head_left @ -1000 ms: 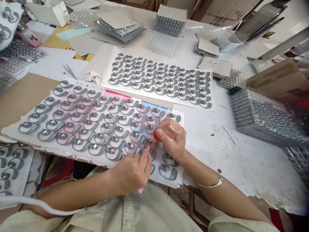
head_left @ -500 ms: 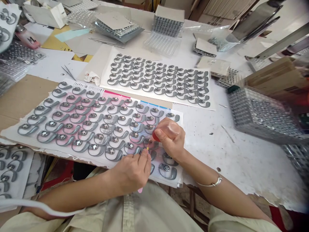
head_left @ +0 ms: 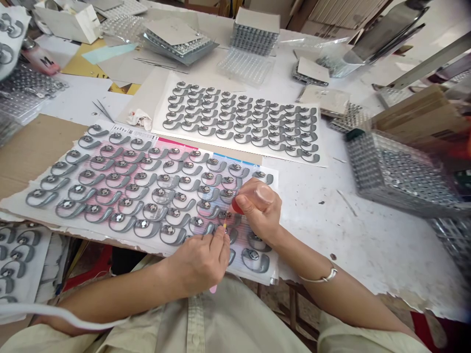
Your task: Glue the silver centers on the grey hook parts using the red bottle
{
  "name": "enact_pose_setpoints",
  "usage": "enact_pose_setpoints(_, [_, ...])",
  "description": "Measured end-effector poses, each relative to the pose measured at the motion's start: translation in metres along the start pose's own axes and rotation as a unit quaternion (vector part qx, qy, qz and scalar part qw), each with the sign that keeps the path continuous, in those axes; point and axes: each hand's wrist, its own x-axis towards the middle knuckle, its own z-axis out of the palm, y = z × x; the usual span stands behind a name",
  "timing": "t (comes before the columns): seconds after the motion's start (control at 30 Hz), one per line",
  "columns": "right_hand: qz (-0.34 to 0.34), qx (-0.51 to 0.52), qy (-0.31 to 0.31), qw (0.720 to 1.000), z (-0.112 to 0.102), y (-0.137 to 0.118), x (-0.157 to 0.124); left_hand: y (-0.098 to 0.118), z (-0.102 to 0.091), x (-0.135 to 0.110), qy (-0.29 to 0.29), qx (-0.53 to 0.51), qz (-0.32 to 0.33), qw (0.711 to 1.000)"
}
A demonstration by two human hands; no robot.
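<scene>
**Left hand** (head_left: 200,260): fingers (head_left: 217,242) curled closed, pinching a thin pink stick (head_left: 214,289). Yellow stick tip (head_left: 224,226) angled up and away from the palm, at or just beside one grey hook-shaped piece (head_left: 222,218); contact too small to tell.

**Right hand** (head_left: 259,211): curled and clenched around a small red object (head_left: 237,207), mostly hidden, its kind impossible to tell. Thin bracelet (head_left: 324,278) on the wrist.

**Main items:** rows of grey hook-shaped pieces with round silver heads, lying flat on a printed sheet (head_left: 176,145), with the sheet on a cardboard piece (head_left: 37,142). Lower right of the same sheet: several pieces beneath and beside both hands.

**Nearby:** second sheet (head_left: 320,147) of the same pieces, farther forward; tweezers (head_left: 101,110) and crumpled tissue (head_left: 139,118) between the two sheets; clear plastic tray (head_left: 364,166) of small metal parts on the right, on a white table (head_left: 368,245).

**Latest change:** none visible in hand pose or grip. Same pinch on the stick, same clench on the red object, same place over the sheet; only a slight shift of the whole view. Work point therefore unchanged, at the same piece near the sheet's lower right.
</scene>
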Motion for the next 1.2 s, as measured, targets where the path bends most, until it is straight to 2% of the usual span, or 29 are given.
enact_pose_setpoints(0.3, [-0.013, 0.008, 0.016, 1.000, 0.0005, 0.0009, 0.0001, 0.0002, 0.0000, -0.0008, -0.012, -0.007, 0.000, 1.000])
enact_pose_setpoints(0.5, [-0.067, 0.006, 0.015, 0.998, 0.0003, 0.0010, 0.0025, 0.0003, 0.0008, -0.0007, 0.009, 0.004, -0.003, 1.000])
enact_pose_setpoints(1.2, [-0.099, -0.002, 0.023, 0.995, -0.0013, 0.0032, 0.0015, -0.0029, -0.0012, 0.0007, 0.004, -0.005, 0.002, 1.000])
